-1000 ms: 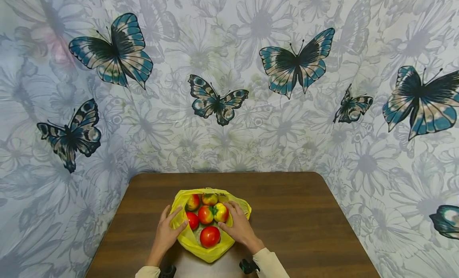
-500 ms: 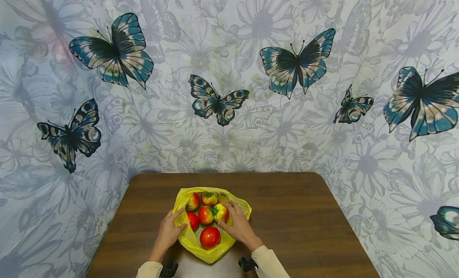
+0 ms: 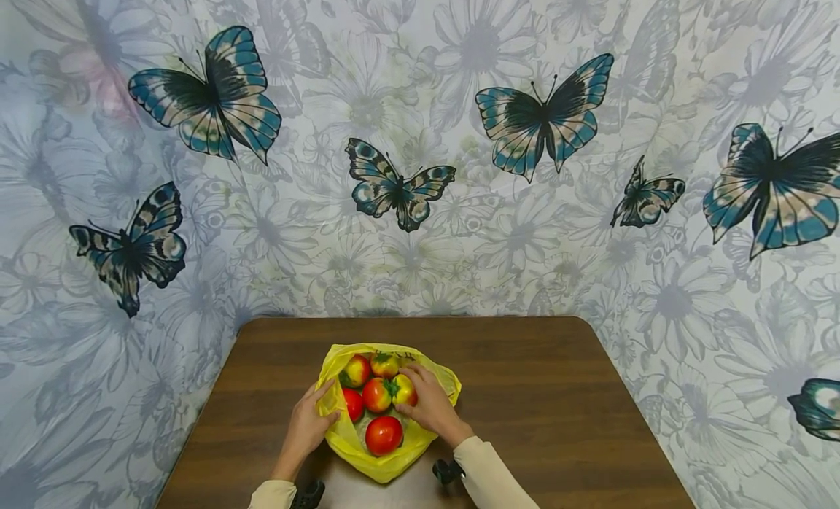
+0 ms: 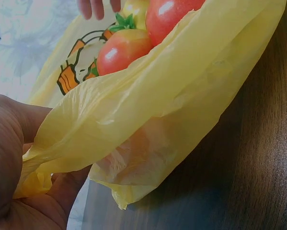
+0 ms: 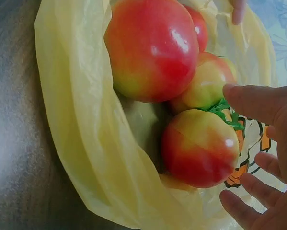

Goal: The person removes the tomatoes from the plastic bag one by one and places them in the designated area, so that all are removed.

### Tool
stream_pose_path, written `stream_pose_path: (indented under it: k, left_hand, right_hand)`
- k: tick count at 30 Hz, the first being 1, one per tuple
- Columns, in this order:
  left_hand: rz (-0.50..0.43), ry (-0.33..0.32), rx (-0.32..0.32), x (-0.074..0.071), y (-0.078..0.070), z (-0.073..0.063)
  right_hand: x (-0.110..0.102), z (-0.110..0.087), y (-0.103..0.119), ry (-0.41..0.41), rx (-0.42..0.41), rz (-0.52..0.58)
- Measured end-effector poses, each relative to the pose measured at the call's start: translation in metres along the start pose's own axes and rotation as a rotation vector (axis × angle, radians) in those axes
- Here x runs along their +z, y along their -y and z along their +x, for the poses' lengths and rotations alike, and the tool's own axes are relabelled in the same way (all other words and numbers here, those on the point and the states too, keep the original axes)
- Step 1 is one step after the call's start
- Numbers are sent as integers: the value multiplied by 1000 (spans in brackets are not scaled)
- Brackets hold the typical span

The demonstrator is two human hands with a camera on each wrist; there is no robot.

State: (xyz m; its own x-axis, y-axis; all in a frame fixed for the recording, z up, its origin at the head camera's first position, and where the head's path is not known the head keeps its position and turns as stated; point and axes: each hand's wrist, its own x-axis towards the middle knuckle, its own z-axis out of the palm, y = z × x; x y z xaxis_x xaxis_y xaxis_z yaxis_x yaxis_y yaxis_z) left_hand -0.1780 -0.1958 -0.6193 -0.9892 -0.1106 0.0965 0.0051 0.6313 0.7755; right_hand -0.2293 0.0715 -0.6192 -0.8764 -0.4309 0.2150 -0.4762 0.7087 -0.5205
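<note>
A yellow plastic bag (image 3: 387, 467) lies open on the table, with several red and yellow tomatoes inside. My left hand (image 3: 305, 427) grips the bag's left rim; in the left wrist view the plastic is bunched between thumb and fingers. Over the bag's right side, my right hand (image 3: 433, 405) reaches in beside a yellow-red tomato (image 3: 404, 391) with a green stem. The right wrist view shows that tomato (image 5: 200, 148) between spread thumb and fingers, not clearly held. One big red tomato (image 3: 383, 436) sits nearest the front.
The brown wooden table (image 3: 538, 407) extends on both sides of the bag. Behind it hangs a pale floral wall (image 3: 420, 276) with printed butterflies. Black wrist devices (image 3: 448, 471) show near both cream sleeves.
My right hand has moved inward and left over the yellow-red tomato. The left hand has shifted slightly along the bag's left rim and now holds it.
</note>
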Motion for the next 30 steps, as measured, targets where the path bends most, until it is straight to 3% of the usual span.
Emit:
stream_pose_path:
  k: [16, 22, 30]
  left_hand:
    - [-19, 6, -16, 0, 0, -1]
    - [-8, 16, -37, -1, 0, -3]
    - [4, 3, -12, 1, 1, -1]
  right_hand:
    - [13, 9, -10, 105, -29, -136]
    - [15, 6, -10, 96, -26, -101]
    - [12, 1, -8, 101, 9, -94]
